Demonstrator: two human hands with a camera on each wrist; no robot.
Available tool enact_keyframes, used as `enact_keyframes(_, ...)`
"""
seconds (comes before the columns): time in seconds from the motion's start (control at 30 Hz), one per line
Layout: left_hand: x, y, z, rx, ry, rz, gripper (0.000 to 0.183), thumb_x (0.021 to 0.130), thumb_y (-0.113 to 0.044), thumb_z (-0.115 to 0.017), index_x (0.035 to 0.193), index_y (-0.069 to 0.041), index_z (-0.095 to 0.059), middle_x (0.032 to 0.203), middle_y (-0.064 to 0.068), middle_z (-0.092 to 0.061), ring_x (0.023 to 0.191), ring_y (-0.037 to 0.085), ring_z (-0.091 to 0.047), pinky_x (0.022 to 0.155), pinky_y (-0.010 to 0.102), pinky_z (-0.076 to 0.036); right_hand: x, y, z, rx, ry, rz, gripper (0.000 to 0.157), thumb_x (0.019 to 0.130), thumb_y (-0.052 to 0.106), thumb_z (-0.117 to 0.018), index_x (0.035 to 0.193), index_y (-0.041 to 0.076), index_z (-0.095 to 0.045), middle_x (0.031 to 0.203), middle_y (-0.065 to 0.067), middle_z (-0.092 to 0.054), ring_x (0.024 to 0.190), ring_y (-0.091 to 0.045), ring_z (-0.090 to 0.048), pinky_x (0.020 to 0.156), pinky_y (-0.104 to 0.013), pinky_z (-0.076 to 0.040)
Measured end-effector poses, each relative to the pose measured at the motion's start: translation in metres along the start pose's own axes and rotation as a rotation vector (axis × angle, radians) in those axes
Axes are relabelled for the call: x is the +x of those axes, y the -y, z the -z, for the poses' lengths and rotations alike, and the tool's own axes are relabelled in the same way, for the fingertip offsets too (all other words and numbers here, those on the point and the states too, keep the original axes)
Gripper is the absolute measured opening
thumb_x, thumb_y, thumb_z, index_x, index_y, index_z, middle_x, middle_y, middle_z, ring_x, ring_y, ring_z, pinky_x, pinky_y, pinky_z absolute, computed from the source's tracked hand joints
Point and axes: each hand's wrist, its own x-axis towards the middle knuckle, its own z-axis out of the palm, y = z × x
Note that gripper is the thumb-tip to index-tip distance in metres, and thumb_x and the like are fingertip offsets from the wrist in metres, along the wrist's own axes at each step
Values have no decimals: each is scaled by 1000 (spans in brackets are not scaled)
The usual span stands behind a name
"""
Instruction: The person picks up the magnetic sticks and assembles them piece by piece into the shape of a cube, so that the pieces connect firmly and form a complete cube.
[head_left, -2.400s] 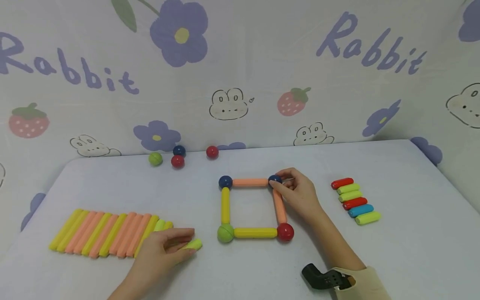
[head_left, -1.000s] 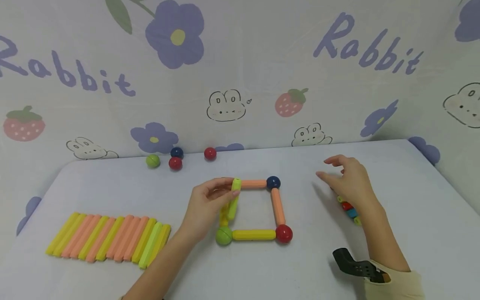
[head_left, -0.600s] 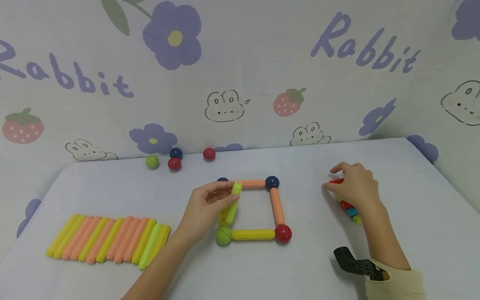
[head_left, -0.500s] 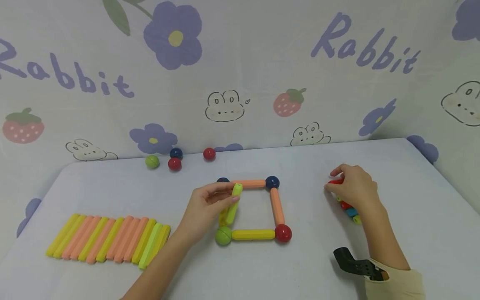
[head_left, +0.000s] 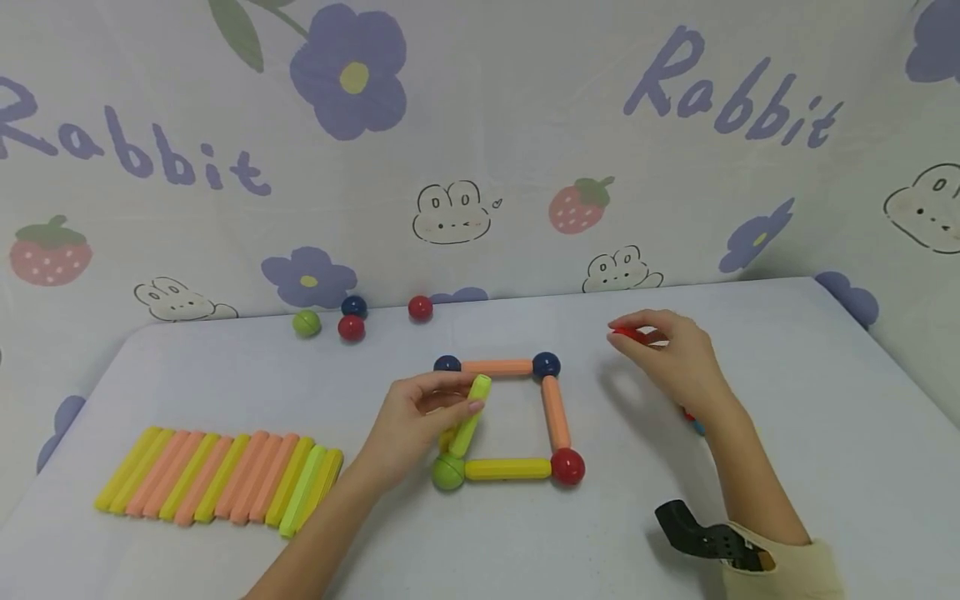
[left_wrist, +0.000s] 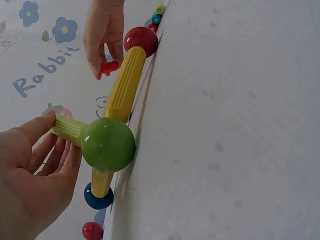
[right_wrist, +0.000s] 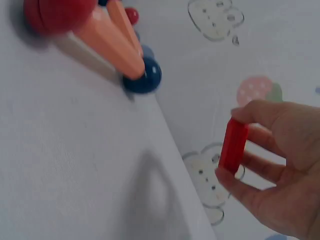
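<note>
The left hand [head_left: 408, 421] pinches a tilted lime-green ribbed stick [head_left: 472, 414], lower end at a glossy green ball [head_left: 448, 472] on the white table [head_left: 525, 542]; the right hand [head_left: 678, 354] pinches a short red stick [right_wrist: 233, 146], raised toward the far edge.

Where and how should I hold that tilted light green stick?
Probably pinch the light green stick by its upper end, coming from the left as the left hand does: it tilts upward, leaving that end in the open, while its lower end is right by the green ball.

L stick [head_left: 466, 430] lime-grn, R stick [right_wrist: 233, 147] red, backdrop [head_left: 510, 108] wht w/ purp flowers [head_left: 351, 75].
</note>
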Motion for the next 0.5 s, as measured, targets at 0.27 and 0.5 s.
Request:
enact_keyframes(0.27,0,5,-4,74,-8,-58,31,98,-11,-76,128,-4,-74,119,9,-75,112,22,-70,101,35,-59,-3,27,-31,267,174,25,39,108,30,-63,139,7,-67,136,-16,-66,118,-36,-65,106,-54,-52)
enact_keyframes(0.5,0,7,-7,82,8,-75,31,98,-9,-76,128,-5,-74,118,9,-74,106,21,-70,95,27,-60,-6,37,-52,331,252,97,33,106,23,-66,131,2,-68,125,-14,-69,114,-28,-63,101,-44,-54)
